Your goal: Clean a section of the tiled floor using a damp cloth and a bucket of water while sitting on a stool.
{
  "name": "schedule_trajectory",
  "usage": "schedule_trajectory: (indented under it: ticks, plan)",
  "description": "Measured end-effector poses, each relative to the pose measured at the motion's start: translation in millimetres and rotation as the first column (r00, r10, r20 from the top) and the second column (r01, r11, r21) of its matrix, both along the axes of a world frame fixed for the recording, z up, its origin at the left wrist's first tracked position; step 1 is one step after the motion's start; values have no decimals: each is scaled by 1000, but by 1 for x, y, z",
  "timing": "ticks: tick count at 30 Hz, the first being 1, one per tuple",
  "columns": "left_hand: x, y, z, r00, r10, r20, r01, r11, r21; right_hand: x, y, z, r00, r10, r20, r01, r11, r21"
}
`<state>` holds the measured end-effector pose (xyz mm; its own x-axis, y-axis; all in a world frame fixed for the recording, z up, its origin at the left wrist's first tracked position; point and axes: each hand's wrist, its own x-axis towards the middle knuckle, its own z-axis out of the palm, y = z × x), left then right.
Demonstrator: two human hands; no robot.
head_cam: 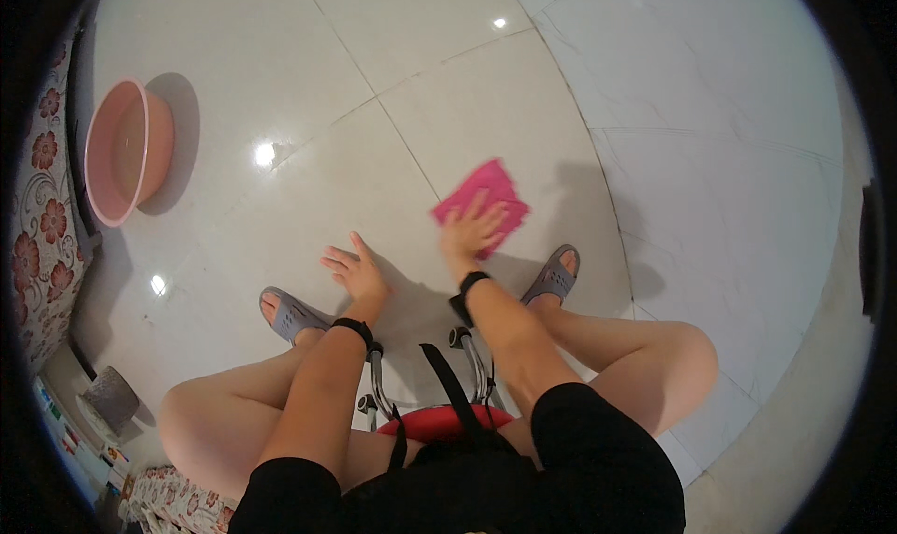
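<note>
A bright pink cloth (499,183) lies spread on the cream floor tiles (329,204), in front of me and a little right of centre. My right hand (473,233) holds it down against the floor, palm down with fingers spread over it, and looks slightly blurred. To the left, my left hand (356,271) is empty, its fingers apart, low over the tiles; whether it touches them I cannot tell. Black bands circle both wrists. A pink plastic basin (158,155) holding some liquid stands at the far left.
I sit on a low red stool (448,422) with chrome legs and casters, between my grey slippers (291,317). White marble-look tiles (701,183) begin at right. Floral fabric (45,218) hangs along the left. A grey round stool-like object (112,401) stands at lower left.
</note>
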<state>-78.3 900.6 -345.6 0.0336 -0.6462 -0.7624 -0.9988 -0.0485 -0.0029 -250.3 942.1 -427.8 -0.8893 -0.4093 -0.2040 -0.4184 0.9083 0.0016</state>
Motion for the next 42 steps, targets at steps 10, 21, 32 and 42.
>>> schedule_trajectory:
  ticks: [10, 21, 32, 42]
  plan:
    - [51, -4, -23, 998, 43, -35, -40, 997, 70, 107, -90, 125, 608, 561, 562, -283, 814, -507]
    - [32, -5, 95, 796, 125, -592, -319, 919, -234, 85, -39, 187, 643, 587, 493, -336, 794, -507]
    - [109, 40, 113, 890, 250, -381, -347, 914, -211, 123, -14, 183, 659, 487, 573, -258, 862, -436]
    - [166, 67, 76, 844, 489, -220, -505, 863, -17, 141, -16, 136, 639, 609, 471, -407, 786, -465]
